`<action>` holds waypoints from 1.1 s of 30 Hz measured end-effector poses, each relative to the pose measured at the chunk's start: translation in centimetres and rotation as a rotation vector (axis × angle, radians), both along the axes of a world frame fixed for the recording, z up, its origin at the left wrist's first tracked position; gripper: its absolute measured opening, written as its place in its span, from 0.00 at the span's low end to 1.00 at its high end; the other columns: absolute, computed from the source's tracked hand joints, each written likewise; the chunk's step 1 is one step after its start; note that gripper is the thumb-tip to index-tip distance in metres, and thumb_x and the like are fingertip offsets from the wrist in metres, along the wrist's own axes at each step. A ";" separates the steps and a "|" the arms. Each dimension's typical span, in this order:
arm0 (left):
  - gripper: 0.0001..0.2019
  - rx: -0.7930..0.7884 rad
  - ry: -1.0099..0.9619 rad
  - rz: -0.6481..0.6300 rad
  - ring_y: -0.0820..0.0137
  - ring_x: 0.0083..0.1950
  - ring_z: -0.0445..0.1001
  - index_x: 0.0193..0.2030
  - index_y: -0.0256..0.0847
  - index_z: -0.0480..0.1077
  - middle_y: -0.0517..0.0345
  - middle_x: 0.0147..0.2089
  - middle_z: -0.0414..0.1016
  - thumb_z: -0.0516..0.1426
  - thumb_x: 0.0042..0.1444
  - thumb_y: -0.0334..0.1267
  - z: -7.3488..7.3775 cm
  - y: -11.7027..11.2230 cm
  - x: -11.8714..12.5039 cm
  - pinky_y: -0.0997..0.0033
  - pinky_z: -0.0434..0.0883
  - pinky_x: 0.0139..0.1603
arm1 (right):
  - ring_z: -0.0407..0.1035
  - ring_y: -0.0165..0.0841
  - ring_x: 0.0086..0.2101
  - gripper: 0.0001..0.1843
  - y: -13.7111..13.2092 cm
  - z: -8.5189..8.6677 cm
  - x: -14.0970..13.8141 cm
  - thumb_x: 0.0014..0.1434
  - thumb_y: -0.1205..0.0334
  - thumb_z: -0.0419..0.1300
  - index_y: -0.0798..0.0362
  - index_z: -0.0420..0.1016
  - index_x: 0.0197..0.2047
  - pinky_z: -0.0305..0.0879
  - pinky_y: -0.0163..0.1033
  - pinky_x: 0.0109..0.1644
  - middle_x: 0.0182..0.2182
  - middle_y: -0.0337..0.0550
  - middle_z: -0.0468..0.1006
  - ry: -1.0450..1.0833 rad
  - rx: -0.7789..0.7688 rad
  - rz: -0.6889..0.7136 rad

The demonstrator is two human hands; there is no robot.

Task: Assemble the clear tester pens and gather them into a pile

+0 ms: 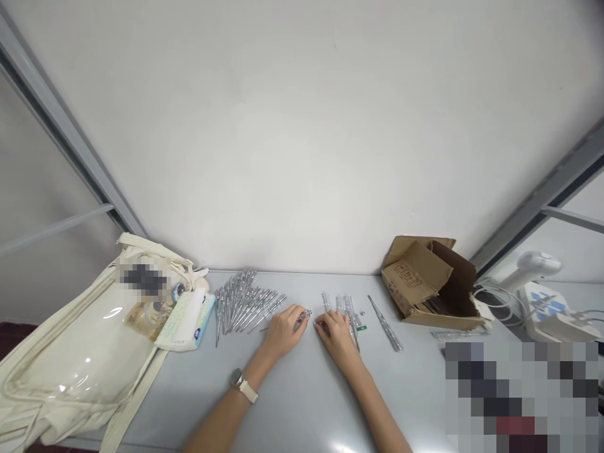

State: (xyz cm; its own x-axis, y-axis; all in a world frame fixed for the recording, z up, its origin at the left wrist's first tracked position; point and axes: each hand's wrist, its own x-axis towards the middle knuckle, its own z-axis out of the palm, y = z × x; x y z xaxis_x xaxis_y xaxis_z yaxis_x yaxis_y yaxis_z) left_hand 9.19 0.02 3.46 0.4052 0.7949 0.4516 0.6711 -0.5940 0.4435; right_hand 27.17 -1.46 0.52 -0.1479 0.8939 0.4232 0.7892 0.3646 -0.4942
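My left hand [283, 330] rests on the grey table [292, 402] with its fingers curled round a small clear tester-pen barrel [304, 314]. Close beside it, my right hand [336, 333] is closed in a pinch at the fingertips, on a tiny part I cannot make out. The two hands almost touch. A pile of several clear-handled tester screwdrivers [243, 305] lies just left of my left hand. A few clear barrels [343, 305] and one metal shaft [385, 324] lie just beyond and to the right of my right hand.
A cream tote bag [70, 371] with a tissue pack [186, 321] takes up the table's left side. An open cardboard box [431, 283] stands at the back right, with white devices and cables [542, 302] further right. A white wall rises behind.
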 end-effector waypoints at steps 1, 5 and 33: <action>0.07 -0.003 0.005 -0.004 0.70 0.36 0.73 0.40 0.42 0.67 0.58 0.37 0.74 0.49 0.65 0.37 0.0 0.0 0.0 0.72 0.67 0.37 | 0.68 0.40 0.35 0.07 0.0 0.1 -0.1 0.61 0.61 0.54 0.49 0.72 0.33 0.57 0.45 0.43 0.30 0.44 0.75 0.028 -0.010 0.002; 0.07 -0.019 0.016 -0.027 0.70 0.36 0.73 0.40 0.42 0.67 0.57 0.37 0.73 0.49 0.65 0.37 0.2 -0.1 0.0 0.72 0.66 0.36 | 0.68 0.38 0.33 0.06 0.0 0.9 -0.3 0.57 0.58 0.58 0.51 0.73 0.33 0.60 0.44 0.42 0.29 0.42 0.75 0.312 -0.089 0.014; 0.04 0.054 -0.038 -0.203 0.74 0.25 0.65 0.34 0.41 0.65 0.62 0.26 0.66 0.51 0.59 0.33 -0.2 -0.6 -0.6 0.74 0.61 0.28 | 0.62 0.31 0.30 0.13 -1.1 3.7 -0.1 0.51 0.51 0.69 0.50 0.74 0.31 0.55 0.38 0.39 0.26 0.38 0.71 1.225 -0.740 0.436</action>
State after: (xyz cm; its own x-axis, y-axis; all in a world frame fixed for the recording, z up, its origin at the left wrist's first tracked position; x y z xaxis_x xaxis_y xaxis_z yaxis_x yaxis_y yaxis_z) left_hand 8.61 -0.59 3.31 0.5365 0.6730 0.5091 0.5184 -0.7389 0.4304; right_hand 27.08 -2.56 4.26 -0.3500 0.9360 -0.0382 -0.3429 -0.1660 -0.9246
